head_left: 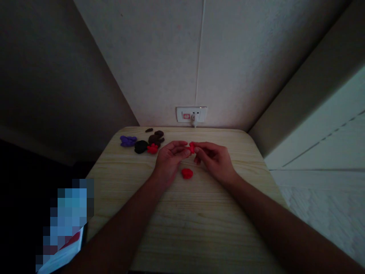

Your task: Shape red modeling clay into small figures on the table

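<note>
My left hand (169,160) and my right hand (214,159) meet above the middle of a light wooden table (182,220). Both pinch one small red piece of clay (192,147) between their fingertips. A second red lump of clay (187,173) lies on the table just below the hands, touched by neither. At the far left of the table sit a purple clay lump (128,140), a black clay lump (140,146), a small red clay piece (152,148) and dark brown clay pieces (156,137).
A white wall socket (191,114) is on the wall behind the table's far edge. Walls close in on the left and right. A blurred-out blue object (70,217) lies at the table's near left corner.
</note>
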Action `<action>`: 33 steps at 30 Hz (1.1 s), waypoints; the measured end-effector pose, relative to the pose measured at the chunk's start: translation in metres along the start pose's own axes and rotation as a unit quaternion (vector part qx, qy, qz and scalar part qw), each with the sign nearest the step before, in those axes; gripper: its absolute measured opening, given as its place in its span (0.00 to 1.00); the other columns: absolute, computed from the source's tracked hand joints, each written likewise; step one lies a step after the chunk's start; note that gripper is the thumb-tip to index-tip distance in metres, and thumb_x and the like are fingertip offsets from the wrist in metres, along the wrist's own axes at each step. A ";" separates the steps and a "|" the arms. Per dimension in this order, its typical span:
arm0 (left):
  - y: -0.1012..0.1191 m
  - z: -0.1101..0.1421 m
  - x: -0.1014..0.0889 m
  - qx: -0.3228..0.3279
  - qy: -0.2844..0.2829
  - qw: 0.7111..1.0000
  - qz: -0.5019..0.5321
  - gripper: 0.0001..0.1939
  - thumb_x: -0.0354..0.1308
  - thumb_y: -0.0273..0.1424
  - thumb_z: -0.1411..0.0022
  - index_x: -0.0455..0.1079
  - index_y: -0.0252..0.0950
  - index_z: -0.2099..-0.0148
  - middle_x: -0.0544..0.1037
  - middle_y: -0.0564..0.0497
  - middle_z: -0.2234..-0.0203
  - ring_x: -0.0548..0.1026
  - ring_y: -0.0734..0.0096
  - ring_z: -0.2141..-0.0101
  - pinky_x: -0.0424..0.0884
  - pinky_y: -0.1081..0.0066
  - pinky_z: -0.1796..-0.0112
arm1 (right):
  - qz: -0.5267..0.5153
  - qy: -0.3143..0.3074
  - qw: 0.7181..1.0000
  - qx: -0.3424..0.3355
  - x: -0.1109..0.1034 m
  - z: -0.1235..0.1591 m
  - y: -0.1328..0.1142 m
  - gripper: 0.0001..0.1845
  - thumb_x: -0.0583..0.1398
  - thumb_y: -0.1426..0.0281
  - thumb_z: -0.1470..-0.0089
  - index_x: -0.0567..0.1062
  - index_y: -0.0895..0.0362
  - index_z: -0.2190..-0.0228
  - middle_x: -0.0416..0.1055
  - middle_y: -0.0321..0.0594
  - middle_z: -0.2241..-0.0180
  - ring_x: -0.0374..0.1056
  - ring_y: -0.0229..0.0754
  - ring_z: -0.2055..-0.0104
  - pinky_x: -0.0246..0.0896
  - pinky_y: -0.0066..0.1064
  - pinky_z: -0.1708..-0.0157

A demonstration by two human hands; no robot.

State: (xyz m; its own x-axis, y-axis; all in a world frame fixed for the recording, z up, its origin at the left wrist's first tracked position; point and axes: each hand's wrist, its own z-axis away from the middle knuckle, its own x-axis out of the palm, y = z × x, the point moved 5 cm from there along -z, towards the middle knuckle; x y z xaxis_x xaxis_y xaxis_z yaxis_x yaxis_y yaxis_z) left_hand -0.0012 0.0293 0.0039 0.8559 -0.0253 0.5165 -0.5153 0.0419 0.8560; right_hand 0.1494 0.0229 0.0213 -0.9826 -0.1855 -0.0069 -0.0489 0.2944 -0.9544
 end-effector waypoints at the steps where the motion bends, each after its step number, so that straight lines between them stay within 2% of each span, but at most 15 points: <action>1: 0.000 0.000 0.000 0.008 0.002 1.000 -0.010 0.17 0.76 0.25 0.58 0.78 0.35 0.63 0.83 0.51 0.72 0.80 0.74 0.69 0.74 0.74 0.62 | 0.009 -0.002 1.000 -0.008 0.000 0.000 0.000 0.15 0.68 0.58 0.46 0.82 0.55 0.61 0.78 0.40 0.70 0.72 0.38 0.74 0.70 0.30 0.73; 4: 0.002 0.001 -0.001 0.022 -0.008 0.999 -0.044 0.18 0.76 0.28 0.56 0.79 0.35 0.61 0.84 0.49 0.70 0.81 0.71 0.69 0.76 0.71 0.61 | 0.029 -0.014 0.999 -0.033 0.000 0.000 -0.001 0.17 0.70 0.58 0.48 0.83 0.54 0.59 0.79 0.43 0.64 0.75 0.41 0.66 0.73 0.33 0.64; 6: 0.003 0.002 -0.002 0.023 -0.023 0.997 -0.074 0.19 0.76 0.30 0.54 0.80 0.35 0.58 0.84 0.47 0.67 0.82 0.68 0.68 0.78 0.67 0.60 | 0.055 -0.028 0.997 -0.047 -0.001 -0.001 -0.001 0.16 0.69 0.58 0.46 0.83 0.54 0.59 0.79 0.43 0.63 0.76 0.43 0.63 0.72 0.34 0.61; 11: 0.009 0.002 -0.004 0.040 -0.067 0.983 -0.167 0.21 0.74 0.33 0.50 0.80 0.36 0.53 0.84 0.45 0.65 0.82 0.65 0.66 0.79 0.64 0.60 | 0.197 -0.060 0.972 -0.114 -0.004 -0.002 -0.009 0.11 0.62 0.65 0.37 0.81 0.54 0.56 0.78 0.44 0.63 0.73 0.43 0.63 0.69 0.35 0.62; 15: 0.015 0.004 -0.002 0.109 -0.064 0.962 -0.242 0.18 0.74 0.31 0.52 0.82 0.37 0.57 0.83 0.45 0.60 0.81 0.65 0.63 0.78 0.64 0.58 | 0.266 -0.092 0.945 -0.165 0.000 0.000 -0.017 0.12 0.57 0.70 0.35 0.80 0.55 0.55 0.78 0.45 0.63 0.72 0.45 0.62 0.67 0.36 0.60; 19: 0.020 0.008 0.000 0.178 -0.034 0.942 -0.283 0.09 0.72 0.31 0.48 0.83 0.38 0.61 0.83 0.45 0.63 0.80 0.64 0.61 0.76 0.65 0.56 | 0.276 -0.069 0.947 -0.146 -0.001 0.000 -0.016 0.11 0.58 0.67 0.35 0.79 0.55 0.55 0.79 0.45 0.63 0.73 0.44 0.63 0.68 0.35 0.62; 22: 0.020 0.008 0.000 0.165 -0.028 0.943 -0.286 0.07 0.70 0.31 0.46 0.83 0.37 0.63 0.83 0.46 0.67 0.79 0.65 0.66 0.75 0.67 0.61 | 0.287 -0.062 0.946 -0.139 -0.003 -0.001 -0.015 0.11 0.60 0.64 0.35 0.79 0.55 0.56 0.80 0.45 0.63 0.74 0.44 0.64 0.68 0.35 0.62; 25: 0.019 0.009 0.001 0.136 -0.037 0.951 -0.277 0.06 0.67 0.32 0.42 0.81 0.35 0.63 0.82 0.48 0.72 0.77 0.67 0.71 0.73 0.69 0.65 | 0.289 -0.085 0.945 -0.125 -0.002 -0.001 -0.014 0.10 0.60 0.64 0.36 0.79 0.56 0.59 0.80 0.44 0.63 0.74 0.43 0.65 0.68 0.34 0.63; 27: 0.018 0.010 0.002 0.131 -0.046 0.947 -0.288 0.06 0.65 0.32 0.40 0.80 0.35 0.63 0.81 0.49 0.72 0.76 0.68 0.71 0.71 0.70 0.66 | 0.279 -0.095 0.949 -0.113 -0.002 0.000 -0.016 0.09 0.61 0.64 0.36 0.78 0.56 0.60 0.79 0.43 0.65 0.74 0.42 0.67 0.68 0.33 0.65; 33: 0.017 0.013 0.008 0.139 -0.069 0.932 -0.327 0.06 0.61 0.31 0.36 0.76 0.35 0.62 0.78 0.49 0.68 0.73 0.67 0.66 0.67 0.71 0.64 | 0.220 -0.070 0.970 -0.078 -0.001 0.002 -0.016 0.10 0.64 0.62 0.40 0.75 0.56 0.65 0.74 0.39 0.72 0.68 0.40 0.71 0.63 0.31 0.70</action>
State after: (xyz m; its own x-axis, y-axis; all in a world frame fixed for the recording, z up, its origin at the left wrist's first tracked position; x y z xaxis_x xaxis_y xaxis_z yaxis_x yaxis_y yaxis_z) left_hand -0.0034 0.0167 0.0229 0.9872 -0.0833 -0.1363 0.1072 -0.2870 0.9519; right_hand 0.1511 0.0167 0.0360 -0.8808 -0.1318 -0.4548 0.3330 0.5105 -0.7927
